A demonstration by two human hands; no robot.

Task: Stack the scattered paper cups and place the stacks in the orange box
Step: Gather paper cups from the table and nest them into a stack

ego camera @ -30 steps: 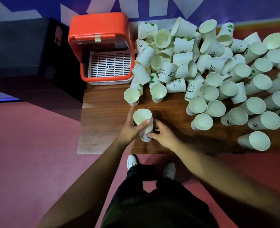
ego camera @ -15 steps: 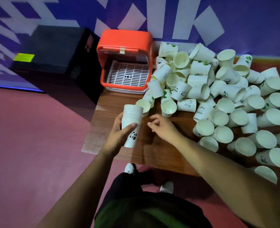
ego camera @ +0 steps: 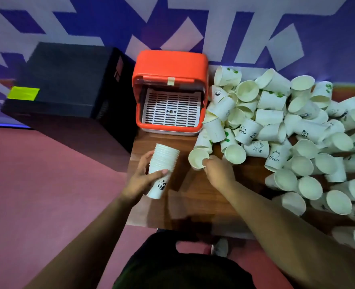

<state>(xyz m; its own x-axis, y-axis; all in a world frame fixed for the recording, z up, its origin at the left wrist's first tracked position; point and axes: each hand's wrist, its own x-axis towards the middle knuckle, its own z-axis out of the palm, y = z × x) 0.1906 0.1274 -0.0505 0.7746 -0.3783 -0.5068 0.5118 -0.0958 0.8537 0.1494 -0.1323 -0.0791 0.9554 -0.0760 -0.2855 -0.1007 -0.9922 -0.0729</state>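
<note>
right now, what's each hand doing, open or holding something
Left hand: holds the stack of cups, fingers wrapped round it.
Right hand: pinches a single cup by its rim.

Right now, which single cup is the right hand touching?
The open-mouthed cup at the near-left edge of the pile; the right hand pinches its rim. The left hand grips the stack; every other loose cup lies untouched.

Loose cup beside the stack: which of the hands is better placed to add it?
Right hand: it grips that loose cup, while the left hand is busy holding the stack.
</note>
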